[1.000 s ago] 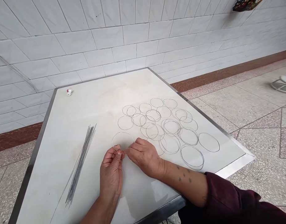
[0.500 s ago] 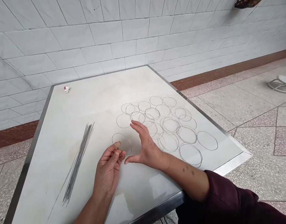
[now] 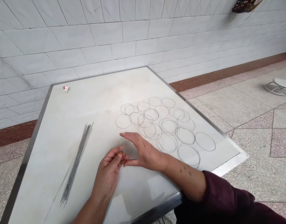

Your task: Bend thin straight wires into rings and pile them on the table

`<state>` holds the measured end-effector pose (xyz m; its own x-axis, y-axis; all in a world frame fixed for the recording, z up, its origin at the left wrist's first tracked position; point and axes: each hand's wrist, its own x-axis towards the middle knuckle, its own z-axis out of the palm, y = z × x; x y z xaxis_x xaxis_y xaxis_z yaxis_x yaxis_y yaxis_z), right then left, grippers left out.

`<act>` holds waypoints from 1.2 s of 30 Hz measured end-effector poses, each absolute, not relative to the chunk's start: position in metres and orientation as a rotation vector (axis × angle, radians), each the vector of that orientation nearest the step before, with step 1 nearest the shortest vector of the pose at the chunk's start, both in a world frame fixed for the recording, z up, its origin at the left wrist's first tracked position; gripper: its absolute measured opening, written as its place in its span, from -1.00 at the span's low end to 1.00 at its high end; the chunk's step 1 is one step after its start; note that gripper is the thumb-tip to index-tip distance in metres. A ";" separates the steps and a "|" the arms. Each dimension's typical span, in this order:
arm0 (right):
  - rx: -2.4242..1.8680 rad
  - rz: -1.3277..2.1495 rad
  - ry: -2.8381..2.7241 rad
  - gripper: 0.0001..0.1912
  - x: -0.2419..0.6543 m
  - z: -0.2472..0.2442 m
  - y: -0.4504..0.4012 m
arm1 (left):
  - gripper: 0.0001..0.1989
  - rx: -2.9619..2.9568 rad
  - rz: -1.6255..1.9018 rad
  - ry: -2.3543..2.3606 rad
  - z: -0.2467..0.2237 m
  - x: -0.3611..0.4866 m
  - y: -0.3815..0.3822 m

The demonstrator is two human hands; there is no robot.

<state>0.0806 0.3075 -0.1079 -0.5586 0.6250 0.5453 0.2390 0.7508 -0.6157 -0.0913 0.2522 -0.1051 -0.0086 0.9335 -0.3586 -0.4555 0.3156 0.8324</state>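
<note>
My left hand point(image 3: 108, 171) pinches a thin wire ring point(image 3: 119, 144) near its lower left side, between thumb and fingers. A tan wrap covers the tip of its index finger. Around the ring's right side curves my right hand point(image 3: 149, 154), open, thumb below and fingers above, well apart. Whether it touches the wire I cannot tell. Beyond and to the right, several finished-looking wire rings point(image 3: 200, 155) lie flat on the table, many overlapping. To the left lies a bundle of straight grey wires point(image 3: 76, 165), with one wire straying toward the near edge.
The white table point(image 3: 98, 99) has a metal edge and stands against a white tiled wall point(image 3: 136, 31). A small red and white object point(image 3: 66, 89) sits at its far left corner. On the floor at right is a round stool point(image 3: 279, 86).
My right hand has come down and left, closer to the ring, its thumb and fingers now around the ring's right side. The left hand keeps its pinch, shifted slightly right.
</note>
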 end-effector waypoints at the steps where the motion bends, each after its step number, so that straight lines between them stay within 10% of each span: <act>1: -0.657 0.635 -2.142 0.01 0.081 -0.108 0.307 | -0.75 0.555 1.200 1.059 -0.105 -0.091 0.252; 13: -0.622 0.892 -1.955 0.19 0.076 -0.117 0.304 | -0.64 0.185 1.194 0.788 -0.092 -0.085 0.250; 36: -1.043 0.313 -2.052 0.21 0.071 -0.132 0.317 | -0.49 0.302 1.401 0.906 -0.094 -0.094 0.256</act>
<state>0.0707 0.3166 -0.1318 -0.3441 0.7662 0.5428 0.5694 0.6299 -0.5282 -0.0940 0.2557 -0.0943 -0.0889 0.9269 -0.3647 -0.7133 0.1963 0.6729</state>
